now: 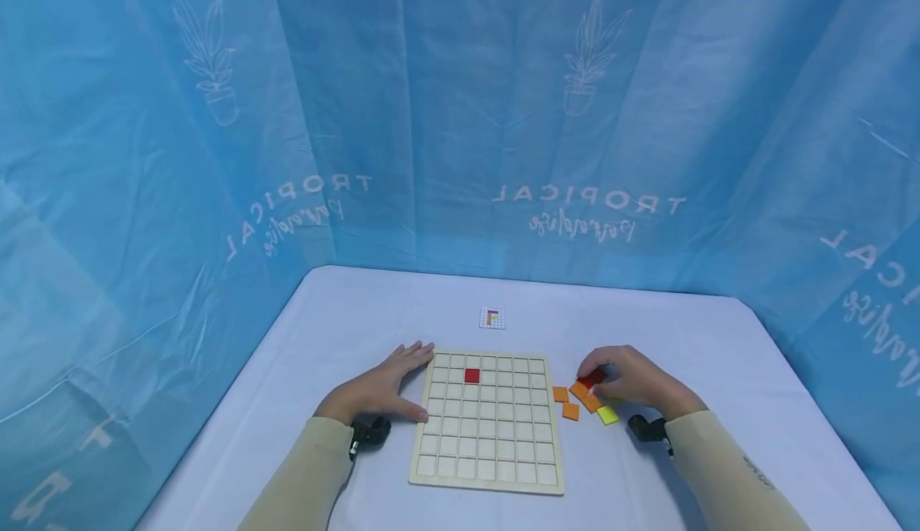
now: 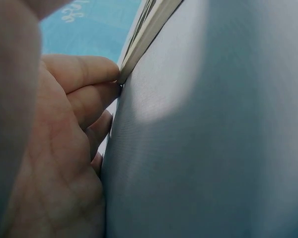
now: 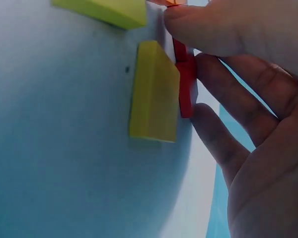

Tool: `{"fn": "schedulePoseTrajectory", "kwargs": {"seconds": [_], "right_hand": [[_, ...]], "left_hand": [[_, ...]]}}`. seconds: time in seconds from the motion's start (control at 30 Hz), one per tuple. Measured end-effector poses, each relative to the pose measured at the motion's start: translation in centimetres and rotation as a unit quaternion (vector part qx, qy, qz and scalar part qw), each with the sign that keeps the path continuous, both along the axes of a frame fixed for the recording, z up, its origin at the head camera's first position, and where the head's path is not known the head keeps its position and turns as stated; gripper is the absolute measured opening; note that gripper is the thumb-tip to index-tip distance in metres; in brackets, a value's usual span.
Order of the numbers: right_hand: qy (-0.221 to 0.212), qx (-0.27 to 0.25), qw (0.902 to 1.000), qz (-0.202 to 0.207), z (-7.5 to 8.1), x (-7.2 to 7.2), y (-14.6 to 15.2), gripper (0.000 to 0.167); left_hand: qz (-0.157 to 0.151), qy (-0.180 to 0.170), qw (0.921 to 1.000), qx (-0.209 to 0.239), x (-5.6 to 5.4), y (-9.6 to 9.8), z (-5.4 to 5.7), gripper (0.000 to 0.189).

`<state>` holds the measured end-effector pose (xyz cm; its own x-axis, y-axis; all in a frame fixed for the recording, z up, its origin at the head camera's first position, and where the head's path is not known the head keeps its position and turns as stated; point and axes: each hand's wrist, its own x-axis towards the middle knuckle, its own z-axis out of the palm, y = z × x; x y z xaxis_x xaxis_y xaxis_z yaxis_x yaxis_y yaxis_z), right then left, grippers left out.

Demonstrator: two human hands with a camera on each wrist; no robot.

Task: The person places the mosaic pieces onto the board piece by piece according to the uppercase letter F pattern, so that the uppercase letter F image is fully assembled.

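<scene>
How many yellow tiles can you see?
2. One yellow tile lies by the orange tiles; another yellow tile is beside the red tiles, near the right hand. More may be hidden.

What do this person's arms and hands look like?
The left hand and right hand wear no gloves. The left sleeve and right sleeve are beige; the right one bears a dark marking too small to read. A small black device sits at each wrist.

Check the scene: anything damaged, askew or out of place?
No damage shows. One red tile sits square in its cell on the board; the orange tiles beside the board lie at mixed angles. Oddly, lettering on the curtain reads backwards.
</scene>
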<state>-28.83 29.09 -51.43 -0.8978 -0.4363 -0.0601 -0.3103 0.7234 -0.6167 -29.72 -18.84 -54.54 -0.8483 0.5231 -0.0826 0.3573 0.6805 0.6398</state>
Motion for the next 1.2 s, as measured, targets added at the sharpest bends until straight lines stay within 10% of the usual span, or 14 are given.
{"fn": "schedulePoseTrajectory", "kwargs": {"seconds": [0.77, 1.2], "right_hand": [[0.024, 0.012, 0.9991, -0.032, -1.2, -0.9, -1.3, 0.029], [0.046, -0.005, 0.9979, 0.045, 0.6, -1.1, -8.6, 0.031]], "left_hand": [[-0.004, -0.003, 1.0, -0.005, 0.0, 0.3, 0.4, 0.126], [-0.004, -0.003, 1.0, -0.001, 0.0, 0.2, 0.3, 0.126]]}}
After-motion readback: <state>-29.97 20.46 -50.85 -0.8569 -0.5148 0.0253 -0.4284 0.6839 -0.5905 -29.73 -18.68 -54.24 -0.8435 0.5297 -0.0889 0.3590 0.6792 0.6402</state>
